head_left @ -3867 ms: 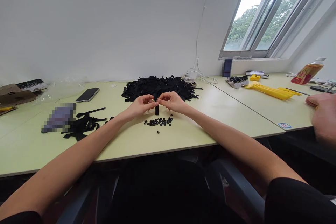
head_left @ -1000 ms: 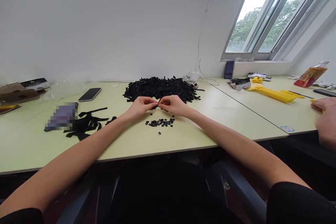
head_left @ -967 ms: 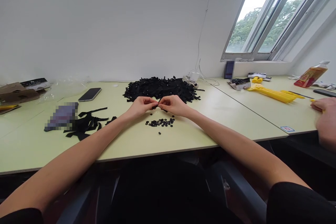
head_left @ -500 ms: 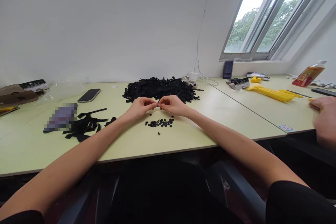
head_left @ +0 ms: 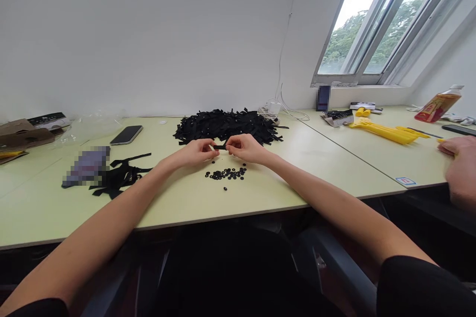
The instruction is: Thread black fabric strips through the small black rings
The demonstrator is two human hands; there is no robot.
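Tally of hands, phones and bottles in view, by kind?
Person's own hands: 2 (left hand, right hand)
Co-worker's hands: 1 (co-worker's hand)
Phones: 2 (black phone, far-right phone)
Bottles: 1 (plastic bottle)
Total: 6

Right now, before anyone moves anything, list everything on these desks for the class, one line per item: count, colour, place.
Heap of flat fabric strips: one, black, mid-desk.
Small round discs: dozens, black, before the hands.
Loose pile of fabric strips: one, black, left.
Slim smartphone: one, black, back left.
Flat plastic pieces: several, yellow, right desk.
Plastic bottle: one, orange-labelled, far right.
Pale laminate desks: two, pale green, end to end.
Co-worker's hand: one, right edge.
Left hand: one, pinching a short fabric strip.
Right hand: one, pinching that strip's other end.
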